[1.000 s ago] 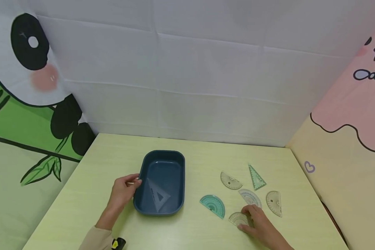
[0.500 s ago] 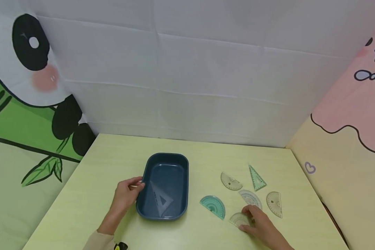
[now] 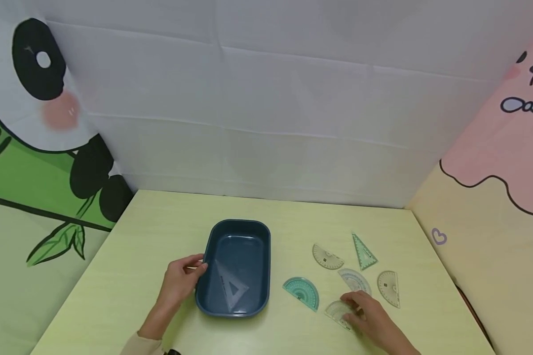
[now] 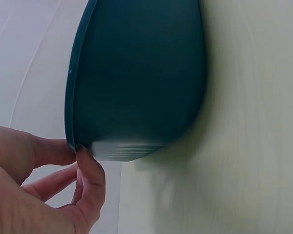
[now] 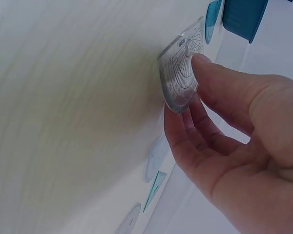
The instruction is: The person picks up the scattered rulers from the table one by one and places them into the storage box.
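My left hand [image 3: 179, 282] pinches the left rim of a dark blue tray [image 3: 240, 251], thumb and finger meeting at its edge in the left wrist view. Inside the tray lies a clear triangular set square [image 3: 226, 285]. At the right, my right hand [image 3: 372, 315] pinches a clear protractor [image 3: 336, 313] between thumb and fingers. The right wrist view shows this protractor [image 5: 178, 73] tilted, with the thumb on one side and fingertips at its curved edge. A pale, bluish clear protractor [image 3: 354, 280] lies just beyond that hand, partly covered by its fingers.
On the pale wooden table [image 3: 173, 217] lie a teal protractor [image 3: 303, 292], a greyish protractor [image 3: 327, 257], a green set square [image 3: 364, 253] and another greyish protractor [image 3: 388, 288]. A white cloth [image 3: 266, 98] hangs behind, with printed cartoon cloths on both sides.
My left hand has shifted the tray a little right and toward me. The right hand stays at the same protractor, its thumb moved slightly right.
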Tool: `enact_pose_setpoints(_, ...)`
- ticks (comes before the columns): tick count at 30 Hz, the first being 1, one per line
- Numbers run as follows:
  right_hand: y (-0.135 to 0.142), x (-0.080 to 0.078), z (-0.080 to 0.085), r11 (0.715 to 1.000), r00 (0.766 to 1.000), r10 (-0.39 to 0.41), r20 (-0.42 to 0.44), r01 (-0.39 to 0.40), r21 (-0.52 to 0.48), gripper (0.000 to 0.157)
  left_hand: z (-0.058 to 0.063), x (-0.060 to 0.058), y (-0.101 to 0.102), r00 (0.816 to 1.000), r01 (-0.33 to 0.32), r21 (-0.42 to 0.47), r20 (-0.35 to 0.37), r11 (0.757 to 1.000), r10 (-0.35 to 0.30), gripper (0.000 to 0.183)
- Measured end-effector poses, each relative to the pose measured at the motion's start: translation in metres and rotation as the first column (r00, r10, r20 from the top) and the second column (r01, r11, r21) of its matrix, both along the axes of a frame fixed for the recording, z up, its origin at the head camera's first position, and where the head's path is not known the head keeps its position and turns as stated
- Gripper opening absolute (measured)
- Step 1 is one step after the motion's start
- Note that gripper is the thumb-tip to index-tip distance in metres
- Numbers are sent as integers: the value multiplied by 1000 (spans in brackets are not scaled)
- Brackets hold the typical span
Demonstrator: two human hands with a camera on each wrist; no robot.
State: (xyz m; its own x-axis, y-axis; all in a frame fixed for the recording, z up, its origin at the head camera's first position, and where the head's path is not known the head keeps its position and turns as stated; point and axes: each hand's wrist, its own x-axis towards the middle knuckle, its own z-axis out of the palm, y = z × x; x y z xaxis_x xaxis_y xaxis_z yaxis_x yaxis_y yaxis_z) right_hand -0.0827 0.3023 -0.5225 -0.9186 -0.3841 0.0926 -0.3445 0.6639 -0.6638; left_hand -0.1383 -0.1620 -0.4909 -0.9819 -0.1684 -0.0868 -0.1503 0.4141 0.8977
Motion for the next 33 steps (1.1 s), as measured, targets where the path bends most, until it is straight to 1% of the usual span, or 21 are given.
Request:
enact_pose_setpoints(3, 1, 0, -1, 1000, 999, 19, -30, -19, 9, 33, 0, 2, 2, 1000, 5, 7, 1, 1000, -5, 35)
enact_pose_setpoints(12, 0, -2, 4, 1000, 1000, 10, 5, -10, 5, 26, 2, 7, 9, 1000, 26, 10, -4, 1000, -26, 36)
enact_pose_setpoints(15, 0, -2, 5, 1000, 1000, 14, -13, -14, 1, 26, 1, 9, 11, 1000, 20, 12, 9, 1000, -20, 35)
enact_pose_setpoints(22, 2, -3, 7, 1000, 1000, 9, -3, -9, -6, 24, 1, 12, 14, 999, 16, 15, 33, 1000, -17, 36)
enact_pose_setpoints(33, 6, -6, 8, 1000, 1000, 14, -16, -14, -16, 22, 1, 15, 19, 999, 9, 47, 32, 999, -11, 34)
